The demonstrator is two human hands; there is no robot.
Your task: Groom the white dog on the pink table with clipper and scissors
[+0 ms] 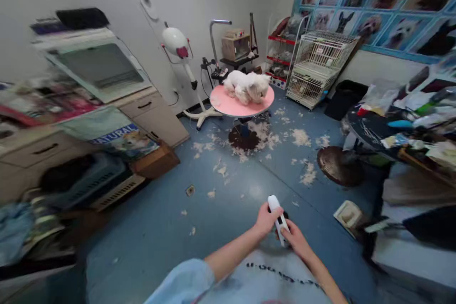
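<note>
A white hair clipper [279, 216] is held between my two hands, low in front of my body. My left hand [266, 221] closes on its upper part, with the thumb lying across the casing. Lower down, my right hand [292, 236] grips the same clipper near its bottom end. The far fingers of both hands are partly hidden behind it. Well ahead, a white dog [249, 86] with a short-cut body and a fluffier head lies on a round pink grooming table [228, 104], apart from my hands.
Clumps of cut fur [301, 137] are scattered over the blue floor. A stand dryer [185, 57] rises left of the table. Stacked wire cages [313, 71] and a black bin [344, 99] stand back right. A cluttered round table [370, 128] is at right; cabinets [156, 118] line the left.
</note>
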